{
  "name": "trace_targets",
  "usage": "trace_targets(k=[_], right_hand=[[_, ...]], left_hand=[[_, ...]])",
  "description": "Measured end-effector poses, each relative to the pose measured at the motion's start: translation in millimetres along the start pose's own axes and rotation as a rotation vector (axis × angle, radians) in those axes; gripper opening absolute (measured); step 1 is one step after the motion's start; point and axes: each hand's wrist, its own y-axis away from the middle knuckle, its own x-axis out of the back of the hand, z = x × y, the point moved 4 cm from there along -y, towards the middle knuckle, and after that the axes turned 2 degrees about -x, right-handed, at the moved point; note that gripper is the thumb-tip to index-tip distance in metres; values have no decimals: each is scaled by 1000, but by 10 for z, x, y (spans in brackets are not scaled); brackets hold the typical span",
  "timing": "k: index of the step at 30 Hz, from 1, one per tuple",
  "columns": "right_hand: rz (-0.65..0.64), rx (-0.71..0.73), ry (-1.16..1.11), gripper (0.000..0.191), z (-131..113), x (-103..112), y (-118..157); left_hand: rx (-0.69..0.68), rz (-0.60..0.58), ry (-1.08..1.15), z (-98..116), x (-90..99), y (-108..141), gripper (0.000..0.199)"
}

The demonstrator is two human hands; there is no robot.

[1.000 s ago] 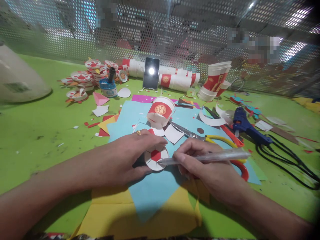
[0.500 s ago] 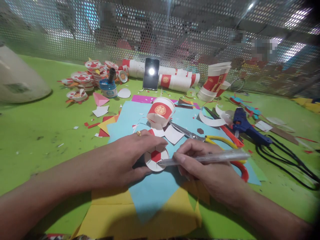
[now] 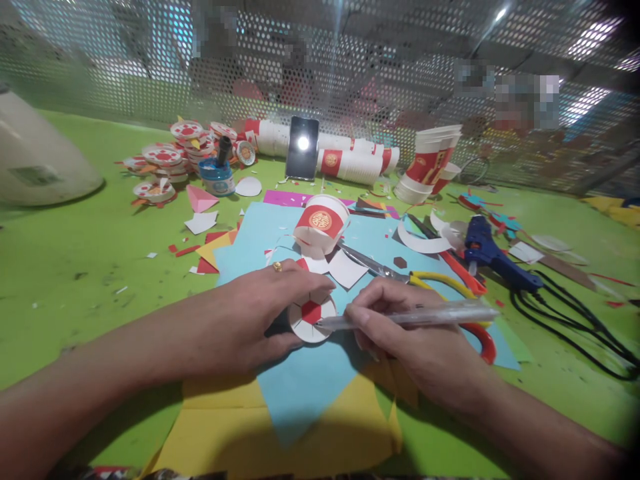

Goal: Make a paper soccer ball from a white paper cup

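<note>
My left hand is closed on the rim of a white paper disc, thumb at the near side and fingers over the far side. A red hexagon sits at the disc's middle, with dark lines running outward from it. Between the fingers of my right hand is a clear pen, its tip touching the disc just below the hexagon. Just beyond stands a cut paper cup with a red band, its white flaps spread towards me. Yellow-and-red scissors lie partly behind my right hand.
Blue and yellow paper sheets lie under my hands. A blue glue gun with a black cord is at right. Behind are stacked cups, a phone, a blue glue jar and several red-and-white paper crafts.
Very little differs. The pen tip stays on the disc near the hexagon's lower edge, and a dark line there looks slightly changed. Both hands keep their places.
</note>
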Motion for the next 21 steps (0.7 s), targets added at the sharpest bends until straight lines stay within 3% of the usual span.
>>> trace_targets(k=[21], right_hand=[[-5,11,25,19,-1,5,-2]], left_hand=[[-29,30,-17,-7,0,6,36]])
